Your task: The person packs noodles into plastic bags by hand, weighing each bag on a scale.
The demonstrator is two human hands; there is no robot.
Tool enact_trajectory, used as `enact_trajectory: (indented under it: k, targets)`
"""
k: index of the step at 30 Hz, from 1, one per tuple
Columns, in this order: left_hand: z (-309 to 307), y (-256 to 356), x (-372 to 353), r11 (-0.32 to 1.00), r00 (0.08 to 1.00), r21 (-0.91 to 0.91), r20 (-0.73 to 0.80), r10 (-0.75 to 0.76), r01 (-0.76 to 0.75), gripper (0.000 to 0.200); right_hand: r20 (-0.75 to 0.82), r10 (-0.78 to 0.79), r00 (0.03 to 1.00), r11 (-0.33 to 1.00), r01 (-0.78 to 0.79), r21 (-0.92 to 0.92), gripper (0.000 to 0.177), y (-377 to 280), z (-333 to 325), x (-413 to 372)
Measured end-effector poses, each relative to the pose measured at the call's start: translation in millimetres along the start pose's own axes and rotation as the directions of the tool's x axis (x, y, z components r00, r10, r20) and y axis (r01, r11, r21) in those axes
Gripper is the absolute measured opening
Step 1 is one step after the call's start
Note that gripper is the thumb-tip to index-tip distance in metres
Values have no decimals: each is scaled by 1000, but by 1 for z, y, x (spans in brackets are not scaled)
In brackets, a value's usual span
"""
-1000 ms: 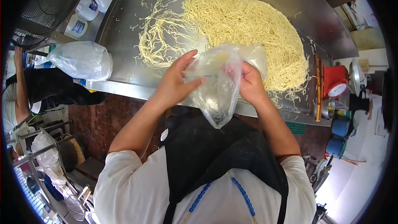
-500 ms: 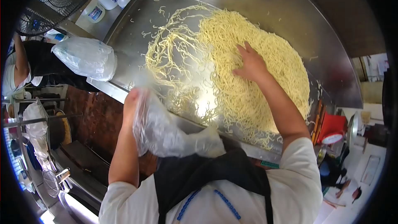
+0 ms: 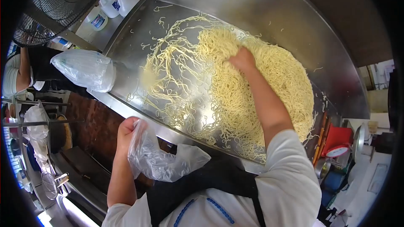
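Observation:
A large heap of pale yellow noodles [image 3: 277,75] covers the middle and right of the metal work surface [image 3: 139,29], with looser strands spread to its left. My right hand [image 3: 243,60] is closed on noodles at the heap's upper left part, its fingertips partly hidden among the strands. Near the front edge, my left hand [image 3: 128,128] grips the mouth of a clear plastic bag [image 3: 158,157], which hangs down toward my apron. Another clear plastic bag [image 3: 84,68], looking full, rests at the surface's left corner.
White jugs [image 3: 110,5] stand on a shelf at the upper left, beside a wire fan [image 3: 46,12]. A person in a dark apron [image 3: 25,73] is at the far left. To the right of the noodles are a red scale [image 3: 336,141] and wooden sticks [image 3: 320,138].
My right hand has moved slightly left and up, its spread fingers now closed on noodles. My left hand and its bag have moved down and a little left.

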State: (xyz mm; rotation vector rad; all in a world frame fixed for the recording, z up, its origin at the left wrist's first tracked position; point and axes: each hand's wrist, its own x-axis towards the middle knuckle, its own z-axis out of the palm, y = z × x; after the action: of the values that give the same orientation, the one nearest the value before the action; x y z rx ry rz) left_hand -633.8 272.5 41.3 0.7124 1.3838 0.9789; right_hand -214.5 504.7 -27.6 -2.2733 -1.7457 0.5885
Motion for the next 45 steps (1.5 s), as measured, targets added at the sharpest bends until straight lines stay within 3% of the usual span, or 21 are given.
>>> enact_trajectory:
  k: [2,4,6,9,12,16,19,22,26,28,30,31,32,33,36,37,38,40,42,44,45]
  targets:
    - [10,21,9,988,985,149,169,19,-45,11,-27,59,998,996,-57,74,55,35,8,-21]
    - [14,32,18,995,968,76,249,42,-63,8,-124,84,989,825,1,566,48,81,8,-33]
    - [16,39,26,996,944,6,318,85,-92,7,-139,159,977,778,-38,627,45,36,-89,-79]
    - [15,43,29,989,938,-25,315,146,-146,4,-502,-5,865,801,304,516,43,16,-204,-92]
    - [12,43,29,969,917,-34,319,241,-243,4,-710,-36,703,480,635,605,41,-6,-330,-102]
    - [4,39,29,963,925,-173,284,251,-208,8,-878,-199,435,533,800,276,46,-74,-482,-143]
    - [1,37,30,947,931,-193,213,296,-257,6,-905,-297,305,618,784,61,49,-110,-542,-180]
    - [3,43,21,940,933,-160,153,325,-301,6,-909,-332,252,714,697,-67,53,-110,-565,-214]
    - [4,46,21,943,946,-304,240,216,-138,5,-905,-347,245,828,534,-173,58,-78,-594,-250]
    - [7,48,20,922,948,-386,274,161,-45,6,-898,-351,266,863,464,-200,61,-61,-595,-259]
    - [10,50,14,957,897,56,368,246,-285,4,-883,-351,312,892,397,-214,64,-47,-591,-264]
    - [11,52,15,956,897,63,369,245,-288,4,-871,-351,344,905,363,-221,65,-40,-590,-264]
    - [11,56,20,996,910,17,408,76,-90,4,-853,-349,387,918,326,-228,66,-34,-588,-263]
    - [12,60,26,993,887,-16,452,-94,114,5,-817,-346,461,930,282,-235,68,-28,-580,-259]
    - [7,66,66,995,848,-10,523,90,-100,22,-599,-279,751,954,147,-260,72,-6,-534,-240]
    - [22,87,57,992,891,-119,447,84,-34,21,-452,-222,864,960,113,-254,73,3,-515,-228]
    - [29,100,64,994,887,-105,454,83,-39,21,-266,-147,953,968,83,-238,75,15,-475,-218]
    - [45,127,86,953,855,-160,424,300,-256,19,75,-9,997,979,24,-202,78,42,-365,-203]
    - [84,163,78,926,912,-31,163,377,-377,27,265,101,959,979,-48,-197,80,66,-254,-198]
    - [115,195,72,934,946,153,103,309,-322,44,162,242,957,944,-194,-268,83,81,-123,-213]
    - [127,203,90,954,957,117,118,264,-278,45,38,275,961,929,-256,-266,85,79,-81,-229]
